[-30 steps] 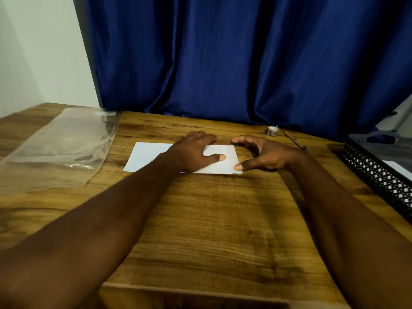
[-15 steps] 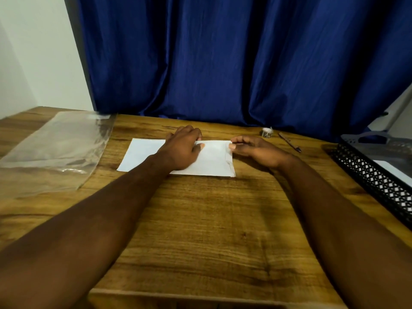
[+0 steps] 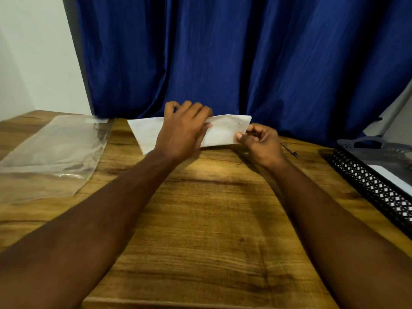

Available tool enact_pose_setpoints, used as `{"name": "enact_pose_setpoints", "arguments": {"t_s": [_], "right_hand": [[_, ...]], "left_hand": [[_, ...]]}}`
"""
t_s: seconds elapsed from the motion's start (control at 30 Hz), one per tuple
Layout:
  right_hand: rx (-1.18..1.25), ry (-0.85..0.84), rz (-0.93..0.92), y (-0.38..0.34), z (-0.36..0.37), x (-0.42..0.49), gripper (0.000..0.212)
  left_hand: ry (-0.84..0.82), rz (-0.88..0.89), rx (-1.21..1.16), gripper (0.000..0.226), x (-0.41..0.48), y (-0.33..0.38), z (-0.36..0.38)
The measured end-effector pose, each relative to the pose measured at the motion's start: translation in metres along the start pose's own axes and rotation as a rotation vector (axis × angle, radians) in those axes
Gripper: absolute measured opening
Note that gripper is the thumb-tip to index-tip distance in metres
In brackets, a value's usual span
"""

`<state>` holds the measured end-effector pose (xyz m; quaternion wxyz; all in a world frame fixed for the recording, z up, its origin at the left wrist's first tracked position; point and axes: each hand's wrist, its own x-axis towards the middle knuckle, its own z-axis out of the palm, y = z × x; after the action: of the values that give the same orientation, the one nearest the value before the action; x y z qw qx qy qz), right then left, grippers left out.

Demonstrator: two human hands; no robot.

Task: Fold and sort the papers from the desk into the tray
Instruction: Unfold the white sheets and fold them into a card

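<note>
Head view shows both hands meeting at one white paper (image 3: 225, 132), which is held up in front of the blue curtain (image 3: 245, 52), above the far part of the wooden desk (image 3: 211, 219). The left hand (image 3: 182, 130) lies over the middle of the paper, with its fingers curled over the top edge, so it grips the sheet. The right hand (image 3: 260, 143) pinches the lower right corner between the thumb and the bent fingers. Between the two grips the paper is stretched and stands nearly upright. Its lower edge is close to the desk, but whether it touches the wood I cannot tell. On the outer side of the left hand's grip a free end of the paper sticks out, with a slanted lower edge. The paper looks folded, though I cannot count the layers. Further out on that same side, well apart from the grip, a clear plastic sleeve (image 3: 51, 152) lies flat on the desk. Just beside the right hand, on its outer side, a thin dark pen (image 3: 289, 150) lies on the wood. Well apart from the right hand's grip, further out past the pen, stands the black tray (image 3: 365, 181), with a mesh wall and a handle opening at its far end. Inside it a white sheet (image 3: 388, 175) lies flat on the bottom, only partly in view because the picture's edge cuts it. The rest of the inside is grey, and I cannot tell more about it.
</note>
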<state>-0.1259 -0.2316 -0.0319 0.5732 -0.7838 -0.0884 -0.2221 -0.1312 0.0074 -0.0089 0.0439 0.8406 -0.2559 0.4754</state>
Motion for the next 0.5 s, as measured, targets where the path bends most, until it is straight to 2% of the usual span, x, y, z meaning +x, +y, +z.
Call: {"name": "enact_pose_setpoints", "arguments": {"t_s": [0.1, 0.17, 0.23, 0.37, 0.5], "right_hand": [[-0.104, -0.087, -0.026, 0.002, -0.011, 0.003, 0.011], [-0.208, -0.196, 0.015, 0.010, -0.019, 0.002, 0.012], [-0.356, -0.295, 0.022, 0.019, -0.026, 0.000, 0.023], [-0.446, -0.292, 0.052, 0.027, -0.031, 0.001, 0.033], [-0.471, -0.274, 0.032, 0.030, -0.026, 0.003, 0.031]], "left_hand": [[-0.073, 0.070, -0.033, 0.013, 0.002, 0.002, -0.002], [-0.248, 0.101, -0.090, 0.011, 0.003, 0.002, -0.001], [-0.426, 0.124, -0.183, 0.010, -0.002, 0.005, 0.002], [-0.609, 0.050, -0.395, 0.009, -0.016, 0.009, 0.015], [-0.751, -0.052, -0.492, 0.039, -0.020, 0.011, 0.027]]}}
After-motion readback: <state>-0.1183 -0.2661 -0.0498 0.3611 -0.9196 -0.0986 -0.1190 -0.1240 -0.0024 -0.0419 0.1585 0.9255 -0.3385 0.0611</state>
